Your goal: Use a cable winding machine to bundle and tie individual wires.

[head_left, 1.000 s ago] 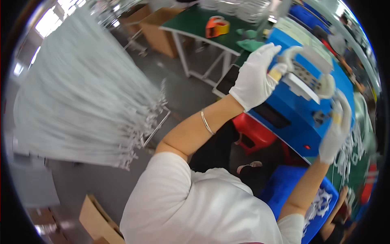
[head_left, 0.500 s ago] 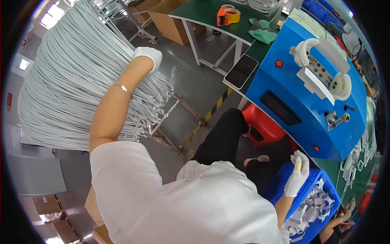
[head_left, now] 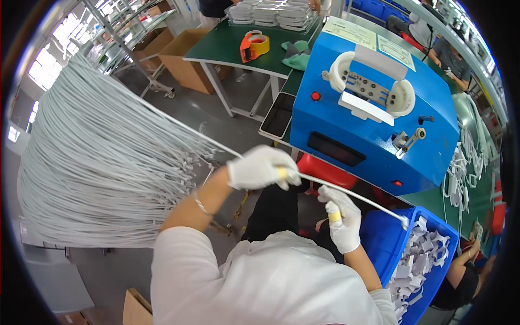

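A long, thin white cable (head_left: 355, 194) is gripped in my left hand (head_left: 264, 168), which wears a white glove with yellow tape on a finger. The cable slants down to the right, its small white end over the rim of a blue bin (head_left: 383, 238). Just below the cable is my right hand (head_left: 342, 221), also gloved and taped, with its fingers curled. Its fingertips are close to the cable; whether they touch it or pinch something small, I cannot make out. To the left a thick bundle of similar white cables (head_left: 103, 162) hangs over a rack.
A blue machine (head_left: 374, 135) with white curved guides stands on a green bench at right. White scraps (head_left: 420, 260) lie in the bin. A phone-like device (head_left: 278, 116), a tape dispenser (head_left: 254, 46), a red stool (head_left: 325, 169) and a cardboard box (head_left: 187, 59) are around. Other people sit farther right.
My left hand has come from the bundle to the middle with a cable in it. My right hand has moved left, away from the bin. The view has shifted too.
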Action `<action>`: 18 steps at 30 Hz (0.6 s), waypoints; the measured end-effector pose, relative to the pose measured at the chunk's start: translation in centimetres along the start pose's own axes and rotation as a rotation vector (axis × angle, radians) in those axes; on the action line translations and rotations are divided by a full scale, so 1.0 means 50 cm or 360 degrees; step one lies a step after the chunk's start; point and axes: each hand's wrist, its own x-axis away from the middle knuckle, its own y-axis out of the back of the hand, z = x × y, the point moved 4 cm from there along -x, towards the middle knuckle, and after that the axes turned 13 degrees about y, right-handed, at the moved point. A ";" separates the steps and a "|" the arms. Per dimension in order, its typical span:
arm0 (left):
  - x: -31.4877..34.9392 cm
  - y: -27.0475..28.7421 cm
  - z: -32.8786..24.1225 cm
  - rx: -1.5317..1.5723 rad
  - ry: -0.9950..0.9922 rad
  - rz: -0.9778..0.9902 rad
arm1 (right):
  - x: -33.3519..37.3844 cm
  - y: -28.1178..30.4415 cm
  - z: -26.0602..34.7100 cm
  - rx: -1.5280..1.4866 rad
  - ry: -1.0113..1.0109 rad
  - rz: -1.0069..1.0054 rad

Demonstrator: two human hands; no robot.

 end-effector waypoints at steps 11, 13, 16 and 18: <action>-0.149 -0.220 0.070 0.0511 -0.0369 0.0489 | -0.091 0.026 0.058 -0.0306 -0.0024 -0.0335; -0.156 -0.176 0.038 0.0583 -0.0344 0.0422 | -0.109 0.026 0.046 -0.0310 -0.0404 -0.0339; -0.124 -0.054 -0.046 -0.0360 -0.0705 -0.0174 | -0.150 0.028 0.052 -0.0268 -0.0279 -0.0431; -0.096 0.030 -0.096 0.0002 -0.0626 -0.0347 | -0.165 0.027 0.053 -0.0286 -0.0309 -0.0481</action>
